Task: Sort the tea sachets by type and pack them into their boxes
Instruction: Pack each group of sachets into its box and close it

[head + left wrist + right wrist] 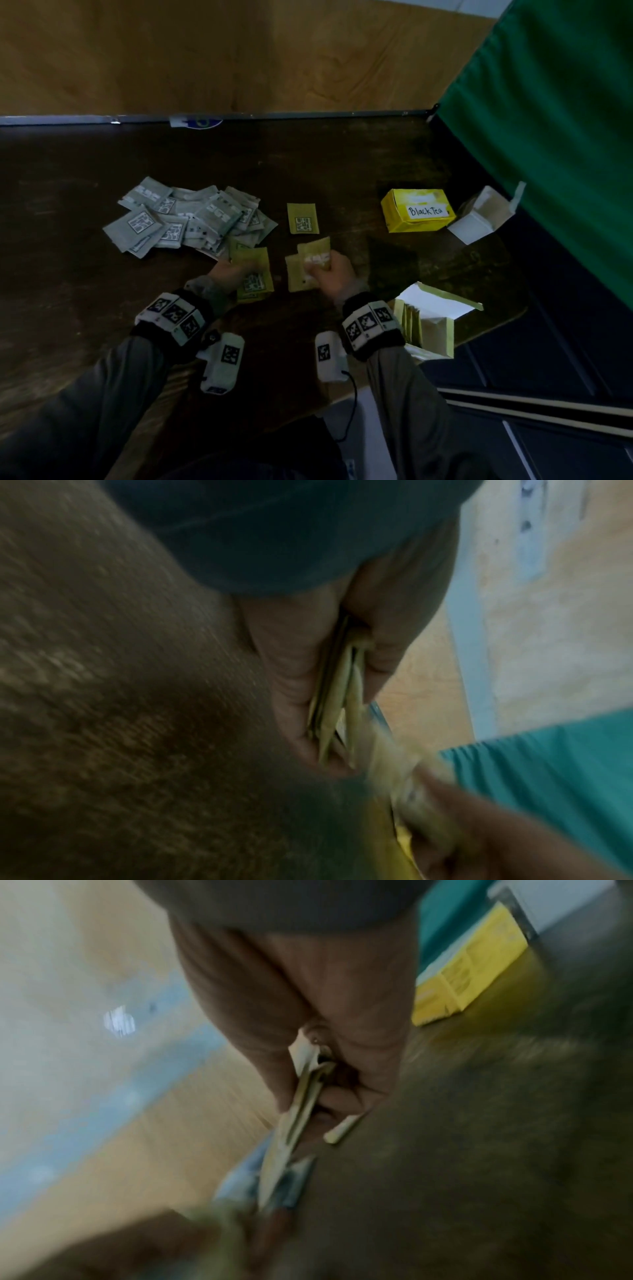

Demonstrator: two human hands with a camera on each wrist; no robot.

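Note:
My left hand [227,270] pinches a small stack of green sachets [255,277] just above the dark table; the left wrist view shows their edges [337,702] squeezed between thumb and fingers. My right hand [334,274] grips another bunch of green sachets [308,263], seen edge-on in the right wrist view as sachets [304,1096]. One green sachet [303,218] lies alone further back. A heap of grey sachets [181,219] lies at the left. An open box [435,329] with green sachets standing in it sits beside my right wrist.
A yellow box labelled "Black Tea" [416,209] stands at the back right, also visible as a yellow box [472,977]. An open white box [481,216] lies next to it. A green cloth [555,120] hangs over the table's right side. The table's far edge [274,115] runs across.

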